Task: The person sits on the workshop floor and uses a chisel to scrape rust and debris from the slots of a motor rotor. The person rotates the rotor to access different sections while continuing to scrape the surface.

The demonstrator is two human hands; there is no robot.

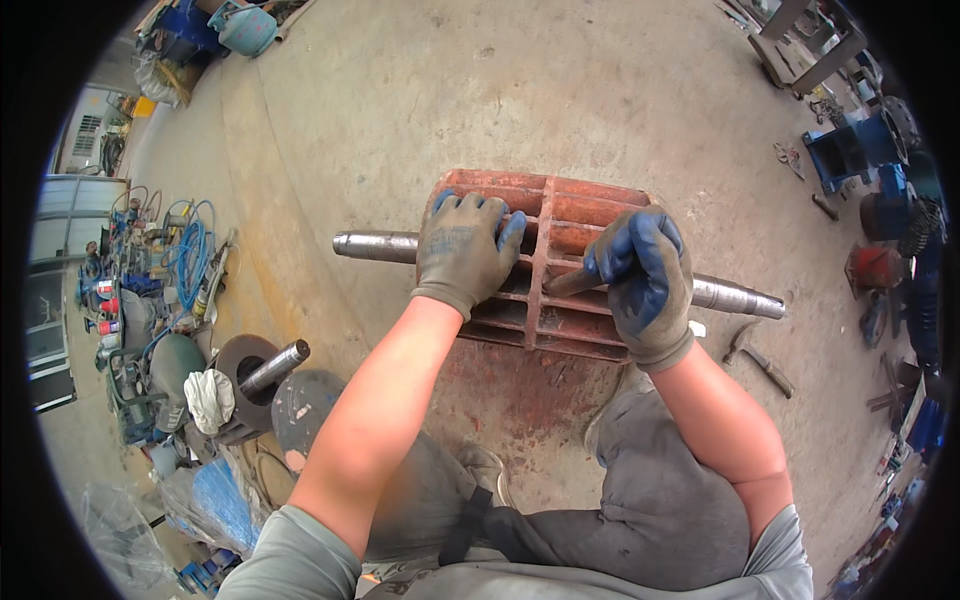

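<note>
A rusty red ribbed roller (pixel 545 215) lies across the floor ahead of me, a bare steel shaft (pixel 375 245) sticking out at both ends. My left hand (pixel 465 248), in a grey glove with blue coating, rests on its left half. Those fingers bend over the ribs, with the thumb held apart; their tips are partly hidden. In its matching glove, my right hand (pixel 645 285) is closed round a short brown metal bar (pixel 575 283). The bar's free end points left, touching or close to the roller's middle divider. Its other end is hidden in the fist.
A hammer (pixel 760 362) lies on the floor right of the roller. To my left stand a round metal housing with a shaft (pixel 275 368) and a white cloth (pixel 208 400), near coiled blue hoses (pixel 193 255). Blue machine parts (pixel 855 150) line the right; a gas cylinder (pixel 243 28) stands far left.
</note>
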